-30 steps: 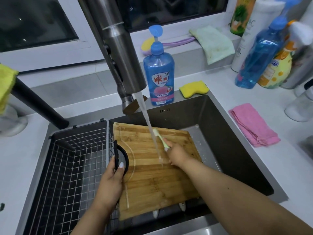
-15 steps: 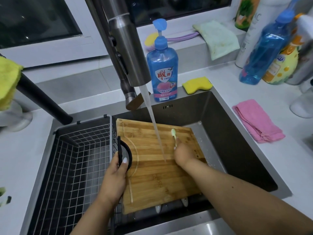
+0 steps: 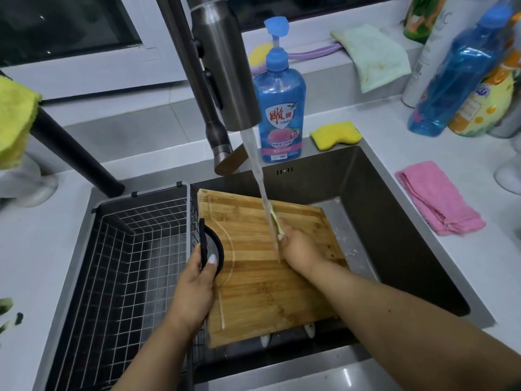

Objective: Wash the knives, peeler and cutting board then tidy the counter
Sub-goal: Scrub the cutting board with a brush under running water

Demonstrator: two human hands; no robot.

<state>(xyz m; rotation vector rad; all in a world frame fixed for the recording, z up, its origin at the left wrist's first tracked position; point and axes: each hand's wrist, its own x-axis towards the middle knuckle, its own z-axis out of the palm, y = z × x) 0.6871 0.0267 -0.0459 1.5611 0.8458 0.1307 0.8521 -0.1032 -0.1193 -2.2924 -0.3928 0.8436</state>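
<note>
Dark sink (image 3: 380, 221), wire basket (image 3: 127, 263) in its left half. Bamboo cutting board (image 3: 262, 292) tilted across right half, under faucet (image 3: 222, 80) stream. Left hand (image 3: 194, 286) gripping board's black handle (image 3: 212, 246). Right hand (image 3: 301, 249) curled round pale green utensil (image 3: 275, 218), held in the water above board; peeler or knife, cannot tell.

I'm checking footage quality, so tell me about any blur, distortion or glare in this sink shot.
Head view: wide-angle bending bows the window frame and faucet; the green-handled tool under the water stream is motion-smeared; edge objects like the yellow cloth look soft; lighting is dim and bluish, the window dark.
</note>
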